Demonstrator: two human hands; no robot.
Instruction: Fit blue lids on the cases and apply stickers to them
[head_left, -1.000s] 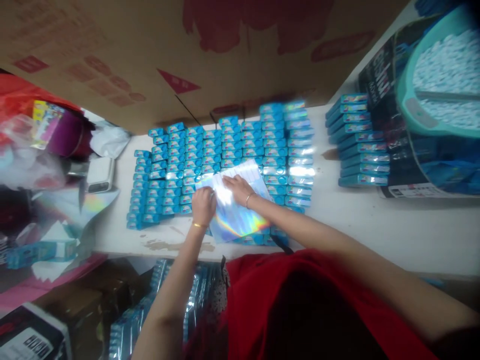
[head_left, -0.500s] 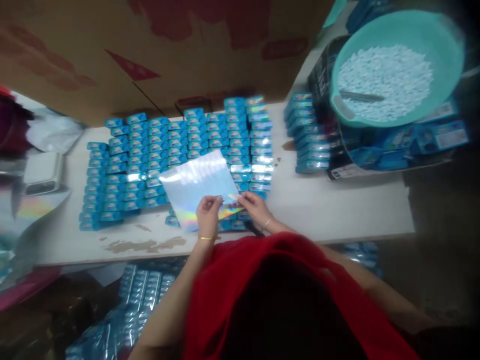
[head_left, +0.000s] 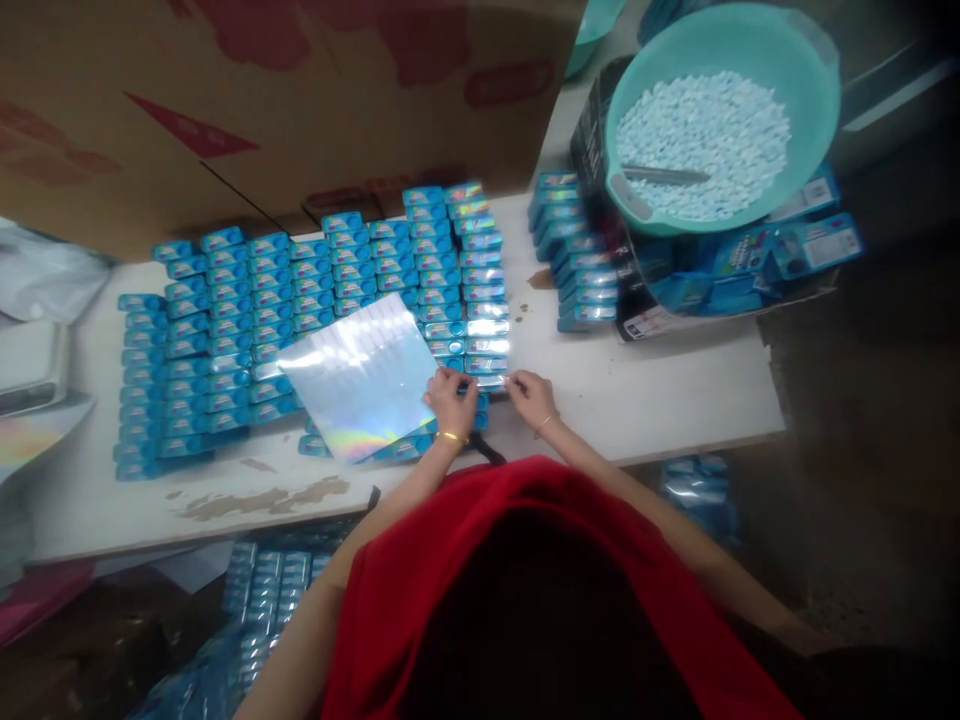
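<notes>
My left hand [head_left: 452, 400] and my right hand [head_left: 532, 400] pinch the two ends of a small shiny sticker strip [head_left: 491, 381]. They stretch it over the near end of the rightmost row of small blue boxes [head_left: 484, 275]. Whether the strip touches a box, I cannot tell. Just left of my left hand, a shiny, rainbow-tinted sticker sheet [head_left: 360, 375] lies aslant over several box rows, hiding part of them.
Behind the rows stands a large cardboard carton [head_left: 337, 90]. At right, a teal basin [head_left: 814, 90] of small pale pellets with a metal scoop [head_left: 667, 175] sits on a dark box of blue packs [head_left: 750, 260]. More blue boxes [head_left: 585, 275] stand beside it.
Both hands have moved right, off the sheet's corner, and spread apart with the strip between them. The view has shifted, so the table appears further left.
</notes>
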